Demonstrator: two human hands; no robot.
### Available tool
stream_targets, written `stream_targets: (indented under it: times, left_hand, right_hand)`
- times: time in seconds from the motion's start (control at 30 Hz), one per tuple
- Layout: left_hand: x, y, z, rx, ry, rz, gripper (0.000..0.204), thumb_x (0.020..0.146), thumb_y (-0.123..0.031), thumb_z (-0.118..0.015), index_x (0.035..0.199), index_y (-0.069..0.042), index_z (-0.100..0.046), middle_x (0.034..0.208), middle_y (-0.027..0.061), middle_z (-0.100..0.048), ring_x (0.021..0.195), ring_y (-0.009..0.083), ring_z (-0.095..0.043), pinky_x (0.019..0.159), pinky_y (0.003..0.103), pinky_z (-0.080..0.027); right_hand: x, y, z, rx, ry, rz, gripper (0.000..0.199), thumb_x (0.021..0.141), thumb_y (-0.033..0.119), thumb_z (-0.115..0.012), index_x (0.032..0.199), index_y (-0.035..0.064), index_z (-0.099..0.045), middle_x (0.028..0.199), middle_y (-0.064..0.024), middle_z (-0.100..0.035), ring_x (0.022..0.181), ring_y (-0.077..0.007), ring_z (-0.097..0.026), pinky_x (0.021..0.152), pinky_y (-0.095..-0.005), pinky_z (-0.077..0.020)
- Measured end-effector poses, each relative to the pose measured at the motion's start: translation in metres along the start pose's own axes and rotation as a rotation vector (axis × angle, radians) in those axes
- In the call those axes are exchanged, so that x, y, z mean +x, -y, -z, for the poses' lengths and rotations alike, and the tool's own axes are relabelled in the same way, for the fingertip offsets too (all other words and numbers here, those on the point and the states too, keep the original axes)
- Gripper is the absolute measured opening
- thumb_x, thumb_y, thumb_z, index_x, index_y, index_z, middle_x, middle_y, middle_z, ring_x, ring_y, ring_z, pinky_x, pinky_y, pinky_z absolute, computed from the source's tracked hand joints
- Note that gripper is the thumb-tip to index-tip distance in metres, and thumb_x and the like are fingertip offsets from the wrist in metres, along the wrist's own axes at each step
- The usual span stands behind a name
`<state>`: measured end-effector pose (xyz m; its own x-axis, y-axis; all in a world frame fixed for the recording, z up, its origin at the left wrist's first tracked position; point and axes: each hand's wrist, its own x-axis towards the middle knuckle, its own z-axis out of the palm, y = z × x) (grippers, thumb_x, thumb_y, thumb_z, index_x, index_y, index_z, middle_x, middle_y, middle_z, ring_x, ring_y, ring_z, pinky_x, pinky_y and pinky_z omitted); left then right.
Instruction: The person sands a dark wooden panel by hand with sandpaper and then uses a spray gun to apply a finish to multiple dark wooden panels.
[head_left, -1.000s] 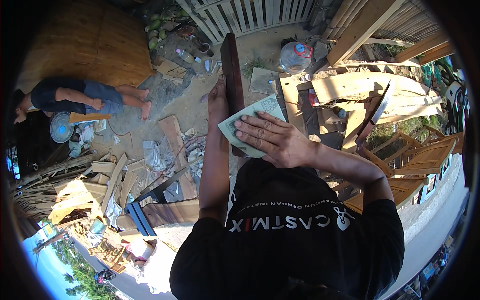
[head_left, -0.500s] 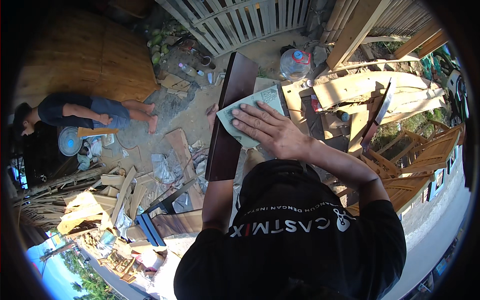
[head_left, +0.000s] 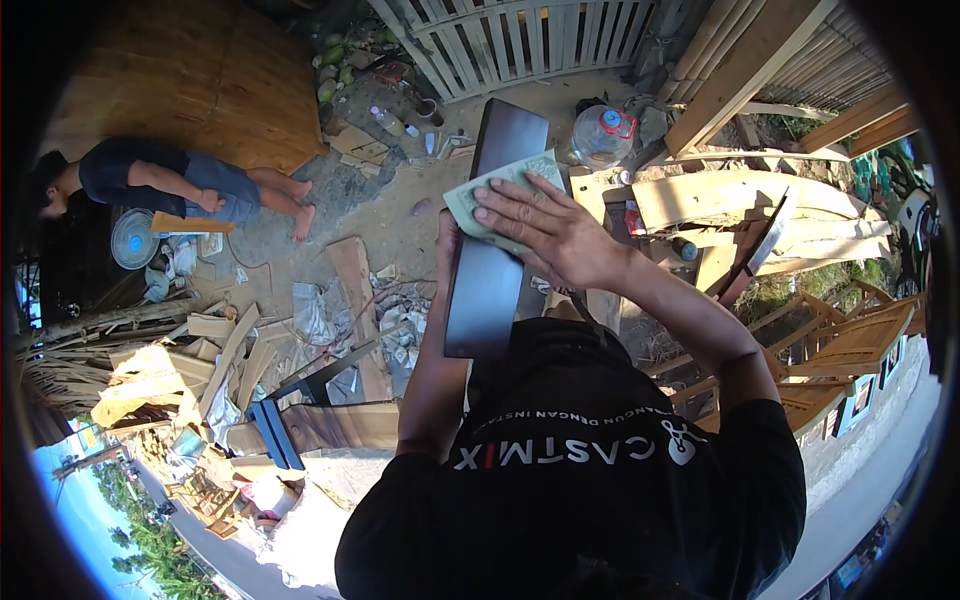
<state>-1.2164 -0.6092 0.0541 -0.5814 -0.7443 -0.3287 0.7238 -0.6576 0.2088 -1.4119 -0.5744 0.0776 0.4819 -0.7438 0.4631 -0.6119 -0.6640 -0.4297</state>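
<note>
**A:** So where's everything at?

**B:** Dark brown rectangular wooden board [head_left: 487, 305] is up front, its near end just by the wearer's black short-sleeved T-shirt [head_left: 600, 480]. Left hand [head_left: 446, 245] is on the board's left edge, grasping it by the looks, most of it hidden behind. Right hand [head_left: 563, 233] lies flat over the board's far half, fingers stretched on a pale green paper sheet [head_left: 461, 207], pressing it down. Thumb's hidden, so can't tell if it's pinching too.

**A:** How far along?

**B:** Partway, I'd guess. Near half has an even sheen, but the patch under the sheet is covered and the back's out of view, so can't say what's left.

**A:** Further out?

**B:** Clear round plastic jug [head_left: 597, 147] with a blue cap, beyond the board to its right, then a whitish slatted panel [head_left: 507, 45] past its far end.
</note>
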Motion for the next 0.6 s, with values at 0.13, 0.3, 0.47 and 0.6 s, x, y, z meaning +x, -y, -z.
stream_targets:
  times: [0.13,0.3,0.47,0.6]
  left_hand:
    - [0.005,-0.004,0.010,0.349,0.124,0.110,0.074,0.103,-0.060,-0.040,0.146,-0.001,-0.051,0.117,0.0226,-0.069,0.083,0.0308,-0.074,0.070,0.038,-0.063]
    - [0.022,-0.003,-0.008,-0.017,0.071,-0.088,0.071,0.104,-0.057,-0.041,0.151,-0.004,-0.049,0.143,0.0142,-0.059,0.123,0.0284,-0.064,0.103,0.048,-0.054]
    - [0.050,-0.044,0.020,0.022,0.372,0.010,0.077,0.103,-0.060,-0.042,0.148,0.001,-0.051,0.139,0.0231,-0.062,0.117,0.0309,-0.068,0.095,0.044,-0.059]
    - [0.050,-0.056,0.024,0.046,0.335,-0.041,0.074,0.103,-0.058,-0.042,0.146,0.001,-0.053,0.139,0.0217,-0.063,0.118,0.0304,-0.068,0.098,0.045,-0.058]
  right_hand:
    - [0.052,-0.066,0.024,-0.245,-0.252,-0.213,0.047,0.107,0.023,-0.054,0.151,0.0093,-0.053,0.158,-0.0116,-0.050,0.150,-0.0282,-0.042,0.126,-0.0540,-0.0265]
    - [0.032,-0.007,-0.003,-0.002,-0.084,-0.115,0.062,0.101,0.017,-0.062,0.159,0.0109,-0.042,0.164,-0.0093,-0.043,0.153,-0.0293,-0.037,0.129,-0.0511,-0.0240]
    - [-0.010,0.072,-0.018,0.303,0.183,0.108,0.073,0.090,0.017,-0.070,0.158,0.0090,-0.045,0.165,-0.0082,-0.042,0.156,-0.0265,-0.034,0.131,-0.0494,-0.0179]
    - [-0.020,0.071,0.027,0.365,0.136,0.129,0.077,0.082,0.015,-0.072,0.155,0.0043,-0.048,0.160,-0.0144,-0.048,0.149,-0.0298,-0.045,0.126,-0.0493,-0.0327]
